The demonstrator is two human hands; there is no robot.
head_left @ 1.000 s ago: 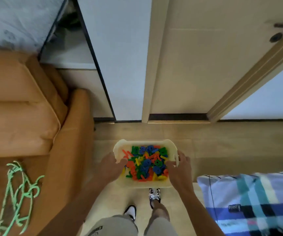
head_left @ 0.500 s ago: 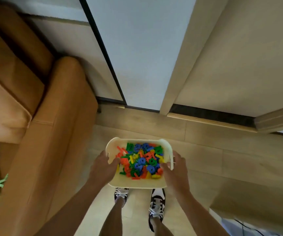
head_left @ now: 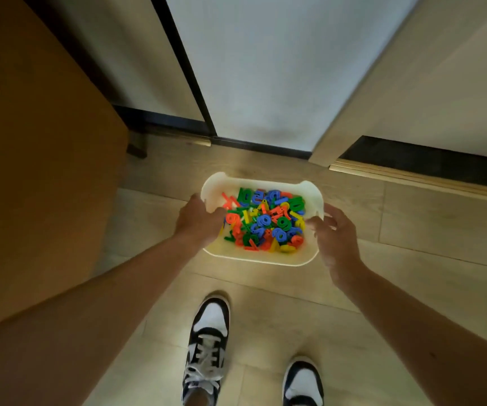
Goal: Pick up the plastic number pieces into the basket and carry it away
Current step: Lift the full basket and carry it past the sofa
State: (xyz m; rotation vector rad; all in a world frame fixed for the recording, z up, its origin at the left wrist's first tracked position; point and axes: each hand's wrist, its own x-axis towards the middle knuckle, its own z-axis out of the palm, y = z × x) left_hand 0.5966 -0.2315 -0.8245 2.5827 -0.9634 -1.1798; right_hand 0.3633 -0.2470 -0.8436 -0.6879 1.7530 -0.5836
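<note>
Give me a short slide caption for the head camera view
Both hands, left hand and right hand, grip a cream basket of colourful plastic number pieces above a wooden floor.

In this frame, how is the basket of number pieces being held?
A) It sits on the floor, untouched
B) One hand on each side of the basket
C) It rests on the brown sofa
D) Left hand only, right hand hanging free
B: the left hand grips the left rim of the basket and the right hand holds its right side, with the number pieces piled inside, above the floor.
</note>
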